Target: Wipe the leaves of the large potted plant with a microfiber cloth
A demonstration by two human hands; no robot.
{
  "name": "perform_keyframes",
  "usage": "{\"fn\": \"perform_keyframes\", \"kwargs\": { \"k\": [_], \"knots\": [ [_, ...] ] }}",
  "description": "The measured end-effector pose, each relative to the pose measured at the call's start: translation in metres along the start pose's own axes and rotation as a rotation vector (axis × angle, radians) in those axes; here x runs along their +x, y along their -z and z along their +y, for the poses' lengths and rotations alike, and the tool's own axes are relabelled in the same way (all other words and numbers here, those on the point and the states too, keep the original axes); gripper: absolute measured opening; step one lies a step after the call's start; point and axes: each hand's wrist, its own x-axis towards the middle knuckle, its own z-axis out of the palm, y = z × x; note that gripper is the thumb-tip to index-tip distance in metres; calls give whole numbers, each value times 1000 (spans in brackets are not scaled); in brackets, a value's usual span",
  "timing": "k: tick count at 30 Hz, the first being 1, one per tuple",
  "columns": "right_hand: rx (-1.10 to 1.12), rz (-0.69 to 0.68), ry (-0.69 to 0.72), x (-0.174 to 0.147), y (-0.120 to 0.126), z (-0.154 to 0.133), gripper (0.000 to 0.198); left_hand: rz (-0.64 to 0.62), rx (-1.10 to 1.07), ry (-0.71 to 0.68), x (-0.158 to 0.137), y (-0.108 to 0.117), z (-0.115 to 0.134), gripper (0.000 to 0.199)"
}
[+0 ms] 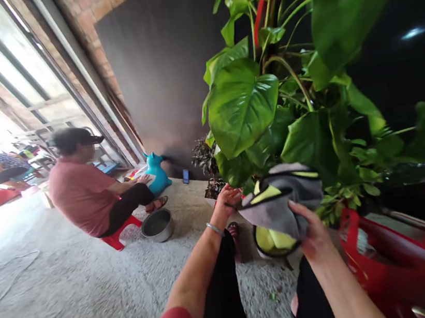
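own hands [226, 202] [314, 228]: 2 | cloths [275, 216]: at least 1 | other people [80, 194] [3, 163]: 2 | basin [164, 233]: 1 | phone [185, 176]: 1

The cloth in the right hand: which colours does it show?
The cloth is grey and yellow-green with black edging, seen in the head view.

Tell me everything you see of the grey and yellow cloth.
The cloth looks soft, grey with yellow-green areas and black edging. It is held up, bunched and folded, before the leafy plant. The right hand grips one side; the left hand is by the opposite edge, contact there unclear.
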Motion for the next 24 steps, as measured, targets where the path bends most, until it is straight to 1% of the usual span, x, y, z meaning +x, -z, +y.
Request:
{"fn": "perform_keyframes", "kwargs": {
  "k": [1,2,3,4,5,6,7,10,12,14,15,17,20,22,23,24],
  "knots": [
    [24,-19,-35,11,-24,-8,37,-28,5,-13,-3,-6,5,21],
    [33,-7,-58,21,-45,-12,37,-49,19,-14,-5,-11,8,12],
    [26,26,-86,30,-60,-12,37,-64,40,-4,-6,-15,9,7],
    [7,70,-105,35,-68,-8,36,-67,60,11,-7,-18,10,5],
    [-19,121,-124,37,-70,0,34,-67,75,26,-7,-20,10,6],
    [-45,167,-143,34,-66,9,33,-70,87,37,-6,-20,10,6],
    [-75,191,-168,28,-56,20,33,-68,93,45,-6,-20,10,6],
    [-188,147,-208,-3,-10,44,39,-35,75,61,-6,-16,12,6],
    [-277,134,-146,-24,16,44,44,-11,70,89,-7,-16,14,8],
    [-330,179,-29,-38,29,33,45,-2,79,112,-9,-18,17,7],
    [-342,210,26,-43,31,25,46,-4,83,121,-11,-19,18,7],
    [-346,256,100,-48,26,11,46,0,74,141,-15,-21,16,6],
    [-338,289,155,-54,14,-1,46,33,71,183,-27,-16,8,6],
    [-351,276,179,-57,10,-2,43,52,131,203,-42,-9,3,10],
    [-366,250,187,-58,10,-1,42,38,177,193,-52,-5,1,15],
    [-390,215,191,-59,12,-1,41,-2,227,169,-63,-2,1,19]
  ]
}}
